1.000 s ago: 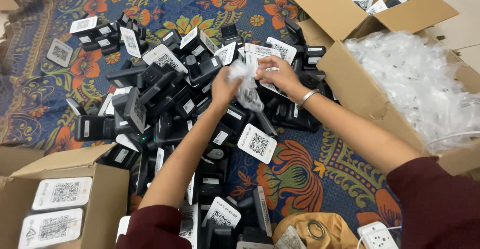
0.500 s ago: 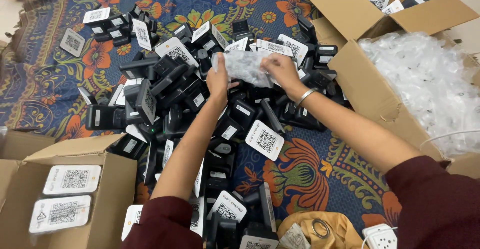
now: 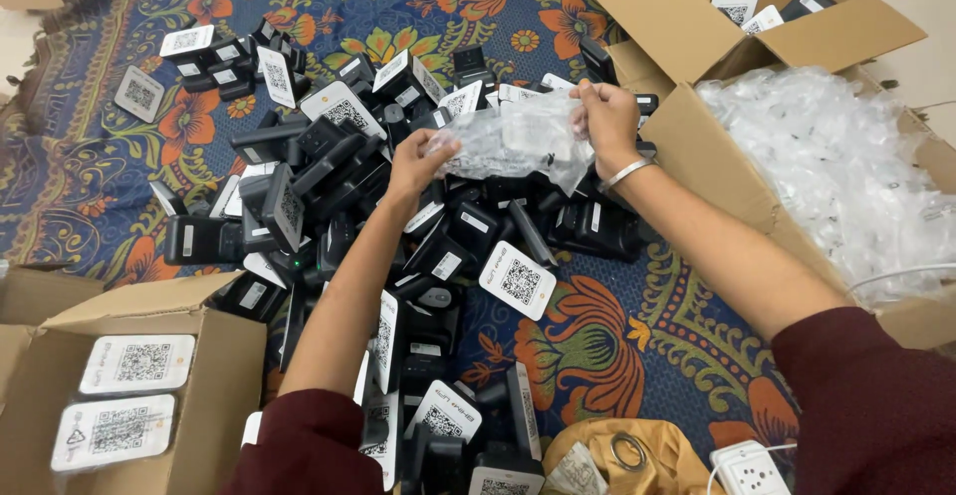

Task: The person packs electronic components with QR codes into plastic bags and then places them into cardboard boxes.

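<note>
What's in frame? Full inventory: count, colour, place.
clear plastic bag: one, transparent, held up between both hands
black devices: many, black with white code labels, heaped mid-cloth
floral cloth: one, blue and orange, under the heap
cardboard boxes: several, brown, around the edges
bag heap: many, clear, in right box
white socket strip: one, bottom edge
left hand: grips bag's left end
right hand: grips right end, bangle on wrist

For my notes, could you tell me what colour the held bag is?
Clear, see-through plastic bag; head view.
</note>
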